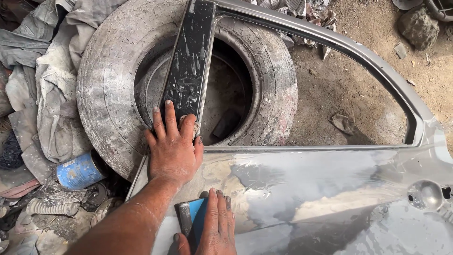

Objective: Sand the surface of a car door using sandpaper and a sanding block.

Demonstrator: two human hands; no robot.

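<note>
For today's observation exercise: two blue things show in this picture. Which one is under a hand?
The blue sanding block, pressed on the grey car door by the right hand. The blue can lies untouched beside the tyre, away from both hands.

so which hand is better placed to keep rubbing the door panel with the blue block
Probably the right hand: it already lies flat on the blue block, pressing it against the grey door panel. The left hand is spread over the black pillar, apparently bracing the door.

Outdoor car-repair yard, car door, tyre
</note>
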